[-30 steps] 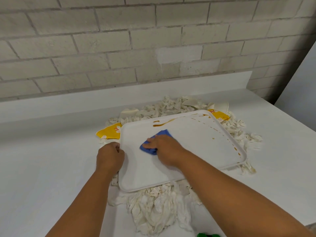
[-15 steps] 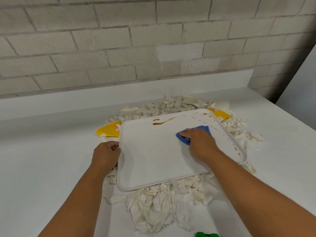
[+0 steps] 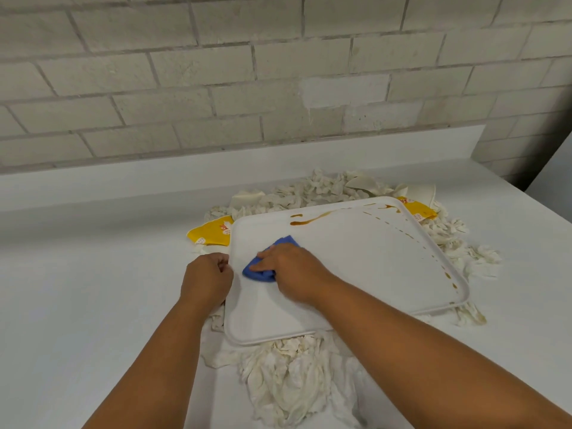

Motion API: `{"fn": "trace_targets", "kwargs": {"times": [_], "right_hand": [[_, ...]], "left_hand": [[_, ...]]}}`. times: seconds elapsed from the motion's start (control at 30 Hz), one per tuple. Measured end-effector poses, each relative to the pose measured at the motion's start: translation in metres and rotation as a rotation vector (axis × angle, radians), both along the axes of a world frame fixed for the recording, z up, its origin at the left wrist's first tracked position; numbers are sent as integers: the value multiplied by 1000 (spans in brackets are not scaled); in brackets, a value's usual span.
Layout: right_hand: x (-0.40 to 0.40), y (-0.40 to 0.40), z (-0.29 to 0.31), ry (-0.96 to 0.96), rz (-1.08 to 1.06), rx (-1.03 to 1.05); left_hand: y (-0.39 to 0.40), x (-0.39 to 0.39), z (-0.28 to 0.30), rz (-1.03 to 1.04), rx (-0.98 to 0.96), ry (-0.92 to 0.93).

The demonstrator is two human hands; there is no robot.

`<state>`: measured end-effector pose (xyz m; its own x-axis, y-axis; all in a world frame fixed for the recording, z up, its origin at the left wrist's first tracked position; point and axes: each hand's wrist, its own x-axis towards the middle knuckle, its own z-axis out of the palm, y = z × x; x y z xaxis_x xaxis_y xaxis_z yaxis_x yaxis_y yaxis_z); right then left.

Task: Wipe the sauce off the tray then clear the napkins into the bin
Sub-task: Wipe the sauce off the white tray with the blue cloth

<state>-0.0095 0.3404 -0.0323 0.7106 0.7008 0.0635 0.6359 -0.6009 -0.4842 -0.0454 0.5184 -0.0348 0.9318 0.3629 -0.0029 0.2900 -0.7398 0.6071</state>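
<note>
R hand [image 3: 292,270] presses blue cloth [image 3: 266,267] flat-fingered near tray's [image 3: 356,258] left edge; L hand [image 3: 206,278] grips that edge. Sauce [image 3: 312,218] streaks far edge. Napkins [image 3: 288,382] under tray on counter [image 3: 93,289].

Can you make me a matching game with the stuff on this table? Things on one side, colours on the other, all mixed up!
Things:
1. cloth
2. tray
3. sauce
4. wrapper

Colours:
A. brown
B. yellow
C. blue
D. white

Pairs: 1-C, 2-D, 3-A, 4-B
</note>
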Motion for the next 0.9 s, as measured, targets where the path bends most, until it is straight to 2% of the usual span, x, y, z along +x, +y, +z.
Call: {"fn": "trace_targets", "kwargs": {"times": [0.07, 0.13, 0.2, 0.37, 0.63, 0.9], "right_hand": [[16, 0, -2, -35, -129, -19], [22, 9, 6, -157, -372, -218], [14, 27, 14, -197, -492, -296], [5, 69, 13, -201, -336, -192], [49, 81, 12, -243, -369, -302], [70, 43, 9, -200, -444, -339]], "left_hand": [[-1, -2, -1, 13, 17, -13], [-2, -3, -1, 18, 17, -30], [-2, -4, -1, 11, 18, -43], [-2, -3, -5, -31, 74, -93], [-8, -3, -7, -9, 118, -121], [-16, -5, -7, 61, 98, -154]]}}
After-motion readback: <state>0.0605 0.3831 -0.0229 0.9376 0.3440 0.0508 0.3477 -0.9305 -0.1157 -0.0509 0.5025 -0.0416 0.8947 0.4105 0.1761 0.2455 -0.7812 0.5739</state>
